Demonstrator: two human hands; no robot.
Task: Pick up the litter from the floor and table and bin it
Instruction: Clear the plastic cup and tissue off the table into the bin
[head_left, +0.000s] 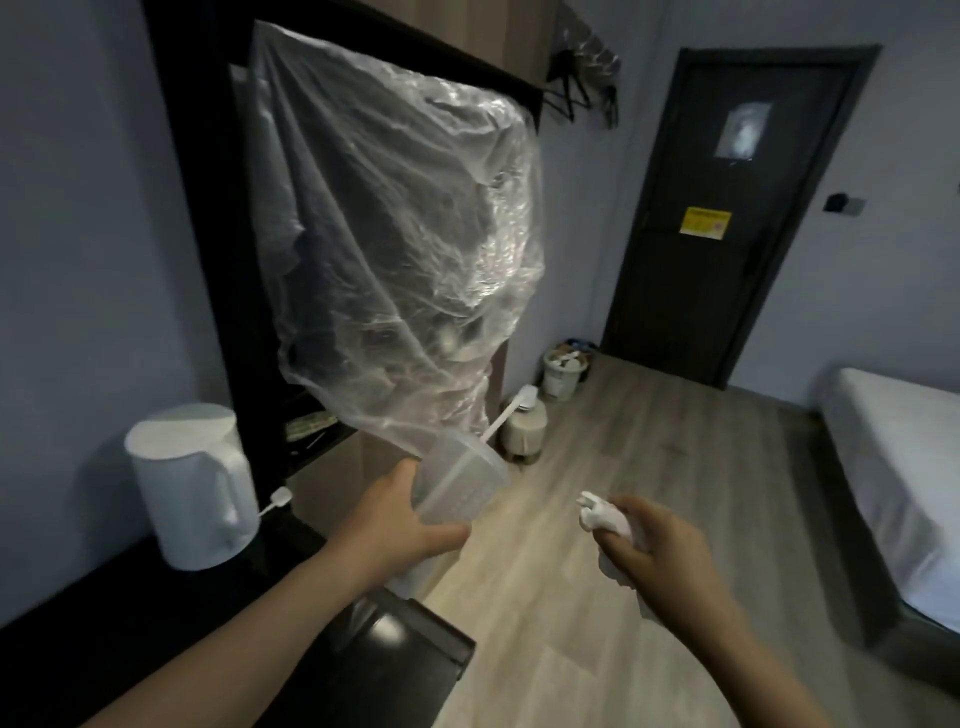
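Head view looks down a dim room with a pale wood floor (649, 519) running from the lower middle of the frame toward the upper right. A large clear plastic sheet (395, 234) fills the upper middle, hanging crumpled in front of a dark-framed wardrobe; its lower end tapers down to just behind the cup. A dark door (727, 156) stands shut in the upper right, with a yellow notice (705, 222) on it. A black table (104, 623) takes up the lower left, and a bed (904, 457) with a white sheet lies along the right edge. A white kettle (192, 483) stands upright on the table, left of the hands.

The left hand (400, 525), at lower middle, grips a clear plastic cup (457, 488) round its side, the cup tilted with its lid toward the upper right and a white straw (498, 421) sticking out of it. The right hand (660, 551), to its right and apart from it, has its fingers curled round a crumpled white tissue (602, 514) that pokes out on the left side of the fist.

Both pieces of litter are held above the floor. A small pale bin (563, 371), heaped with rubbish, stands on the floor by the door frame, well beyond the hands.
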